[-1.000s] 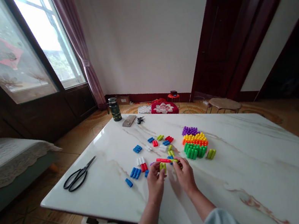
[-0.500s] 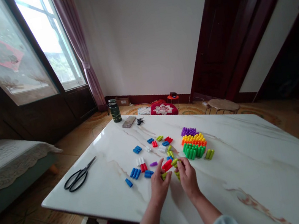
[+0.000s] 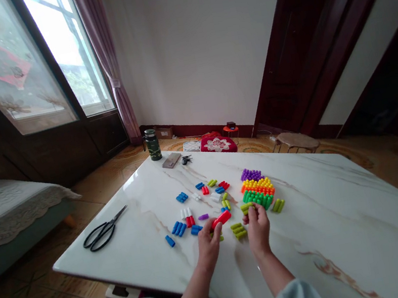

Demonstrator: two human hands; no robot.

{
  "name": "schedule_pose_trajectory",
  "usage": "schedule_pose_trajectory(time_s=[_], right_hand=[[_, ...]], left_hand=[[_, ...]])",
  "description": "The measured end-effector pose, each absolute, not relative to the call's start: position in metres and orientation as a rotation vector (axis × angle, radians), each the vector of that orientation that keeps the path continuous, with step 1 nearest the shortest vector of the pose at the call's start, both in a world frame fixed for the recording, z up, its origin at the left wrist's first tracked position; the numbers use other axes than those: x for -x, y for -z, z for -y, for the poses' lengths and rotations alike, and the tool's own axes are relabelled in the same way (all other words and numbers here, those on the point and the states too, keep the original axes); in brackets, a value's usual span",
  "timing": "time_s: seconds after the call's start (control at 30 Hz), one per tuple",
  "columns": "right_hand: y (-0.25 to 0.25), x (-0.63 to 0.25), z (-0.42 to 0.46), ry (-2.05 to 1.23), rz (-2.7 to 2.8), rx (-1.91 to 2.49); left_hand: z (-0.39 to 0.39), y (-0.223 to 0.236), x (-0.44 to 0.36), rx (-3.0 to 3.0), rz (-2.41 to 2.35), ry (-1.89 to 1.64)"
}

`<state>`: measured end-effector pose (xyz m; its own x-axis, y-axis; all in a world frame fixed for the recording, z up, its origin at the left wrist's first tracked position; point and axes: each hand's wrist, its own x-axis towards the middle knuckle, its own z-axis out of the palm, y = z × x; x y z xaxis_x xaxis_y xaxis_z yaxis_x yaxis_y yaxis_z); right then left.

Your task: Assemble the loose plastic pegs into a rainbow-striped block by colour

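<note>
My left hand (image 3: 208, 244) is closed, thumb and fingers pinching a red bullet-shaped building block (image 3: 222, 218). Between the fingertips of my right hand (image 3: 258, 227) are joined yellow-green building blocks (image 3: 247, 207), held just above the table. A yellow-green block cluster (image 3: 239, 232) lies on the table between my hands. Another yellow-green piece (image 3: 221, 238) is partly hidden under my left hand. Beyond my right hand stands an assembled group of green blocks (image 3: 258, 200), orange and yellow blocks (image 3: 257, 187) and purple blocks (image 3: 251, 174). A yellow-green pair (image 3: 279, 205) lies to its right.
Loose blue blocks (image 3: 179, 228), white blocks (image 3: 186, 213), red blocks (image 3: 224, 185) and a purple block (image 3: 203, 217) are scattered left and beyond. Black scissors (image 3: 104, 231) lie at the left; a bottle (image 3: 153, 146), phone (image 3: 171, 160) and keys (image 3: 186, 160) sit at the far corner.
My hands have moved apart. The right hand has gone rightward with the yellow-green blocks, the left has drawn slightly back with the red block, and the yellow-green cluster between them is uncovered.
</note>
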<state>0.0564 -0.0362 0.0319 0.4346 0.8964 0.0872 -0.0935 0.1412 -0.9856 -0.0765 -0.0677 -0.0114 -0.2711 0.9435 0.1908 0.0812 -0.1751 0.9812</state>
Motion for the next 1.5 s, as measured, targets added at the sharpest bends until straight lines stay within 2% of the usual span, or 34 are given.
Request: schedule_pose_trajectory(time_s=[0.23,0.63,0.97,1.2,1.5], right_hand=[[-0.014,-0.042,0.048,-1.168,0.813,1.161],[-0.009,-0.029,0.066,-1.232,0.944,1.144],[-0.009,-0.018,0.067,-1.035,1.258,1.206],[-0.025,0.006,0.068,-0.782,1.457,1.211],[-0.024,0.016,0.069,-0.649,1.469,1.191]], left_hand=[[0.067,0.014,0.076,-1.239,-1.504,-1.594],[0.07,0.011,0.078,-1.292,-1.387,-1.597],[0.075,0.006,0.08,-1.276,-1.452,-1.587],[0.075,0.006,0.084,-1.121,-1.25,-1.655],[0.074,0.011,0.091,-1.191,-1.354,-1.658]])
